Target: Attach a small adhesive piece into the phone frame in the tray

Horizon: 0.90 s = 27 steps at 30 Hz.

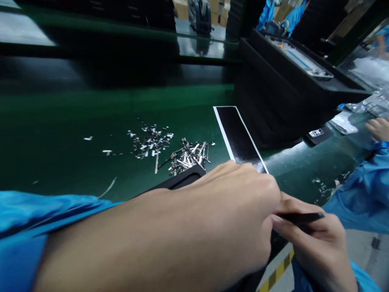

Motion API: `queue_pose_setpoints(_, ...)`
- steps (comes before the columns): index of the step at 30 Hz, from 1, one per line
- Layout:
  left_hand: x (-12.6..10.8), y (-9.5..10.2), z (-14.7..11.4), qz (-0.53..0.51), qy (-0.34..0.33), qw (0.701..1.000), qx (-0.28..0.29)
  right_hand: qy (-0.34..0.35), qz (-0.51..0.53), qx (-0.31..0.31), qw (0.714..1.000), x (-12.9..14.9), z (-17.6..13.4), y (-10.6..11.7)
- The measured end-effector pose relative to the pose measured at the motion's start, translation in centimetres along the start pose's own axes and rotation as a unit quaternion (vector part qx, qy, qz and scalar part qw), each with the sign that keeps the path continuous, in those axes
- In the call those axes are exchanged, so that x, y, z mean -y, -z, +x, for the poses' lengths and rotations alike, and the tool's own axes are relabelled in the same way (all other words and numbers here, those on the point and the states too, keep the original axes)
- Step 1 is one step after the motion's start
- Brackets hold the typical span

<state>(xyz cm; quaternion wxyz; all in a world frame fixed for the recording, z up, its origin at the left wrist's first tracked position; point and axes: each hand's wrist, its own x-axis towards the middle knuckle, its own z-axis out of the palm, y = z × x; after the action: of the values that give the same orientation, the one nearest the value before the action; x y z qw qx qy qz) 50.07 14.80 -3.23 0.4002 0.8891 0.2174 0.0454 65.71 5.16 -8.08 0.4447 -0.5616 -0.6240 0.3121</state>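
Observation:
My left hand (243, 202) reaches across the foreground with its back to the camera. Its fingers curl closed at the far side, and what they grip is hidden. Touching it at the lower right, my right hand (319, 239) is closed around a slim black tool (304, 218), perhaps tweezers; only one end shows. Beneath my left wrist lies the edge of a black tray (190, 176). Just beyond it is a heap of small metallic strips (190, 156). A black sheet with white borders (238, 134) extends away from my left knuckles.
Small silvery scraps (150, 142) lie scattered on the green bench (60, 162). Stacked black trays (273, 93) stand at the back right, the top one holding a pale device part (304, 59). A co-worker's hand (379, 127) and blue sleeve (361, 186) are at the right.

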Motion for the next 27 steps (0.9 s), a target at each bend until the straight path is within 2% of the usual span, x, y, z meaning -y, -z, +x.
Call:
queue_pose_setpoints(2,0.2,0.5,-1.8,0.002,-0.047,0.999,-0.022,0.011,0.028,0.056,0.998,0.9,0.5,0.1)
queue_pose_setpoints(4,0.5,0.9,-3.7,0.004,-0.063,0.997,-0.054,0.018,0.016,0.094,0.995,1.9,0.9,-0.2)
queue_pose_setpoints(7,0.7,1.2,-6.2,0.021,-0.040,0.995,-0.084,0.032,-0.017,0.141,0.989,3.2,1.4,-1.2)
queue_pose_setpoints(10,0.3,1.7,-7.4,0.045,-0.004,0.995,-0.087,0.047,-0.024,0.182,0.982,4.3,2.1,-2.3)
queue_pose_setpoints(14,-0.3,2.9,-8.0,0.058,0.034,0.995,-0.069,0.063,-0.054,0.196,0.977,4.9,3.0,-3.3)
queue_pose_setpoints(18,-0.1,3.4,-8.7,0.053,0.030,0.996,-0.058,0.080,-0.063,0.204,0.974,4.9,3.5,-4.2)
queue_pose_setpoints(20,0.3,3.2,-8.9,0.014,0.024,0.994,-0.107,0.072,-0.038,0.177,0.981,4.8,3.4,-4.7)
queue_pose_setpoints(21,0.5,3.0,-8.9,-0.021,0.028,0.986,-0.163,0.061,-0.023,0.140,0.988,4.8,3.3,-5.0)
queue_pose_setpoints(23,1.0,2.5,-8.6,-0.122,0.047,0.952,-0.278,0.035,0.007,0.047,0.998,4.9,3.1,-5.7)
queue_pose_setpoints(24,1.2,2.3,-8.4,-0.177,0.054,0.932,-0.311,0.024,0.021,0.010,0.999,5.0,3.1,-6.0)
queue_pose_setpoints(27,1.5,1.7,-7.8,-0.308,0.052,0.892,-0.325,0.011,0.046,-0.040,0.998,5.1,3.1,-6.9)
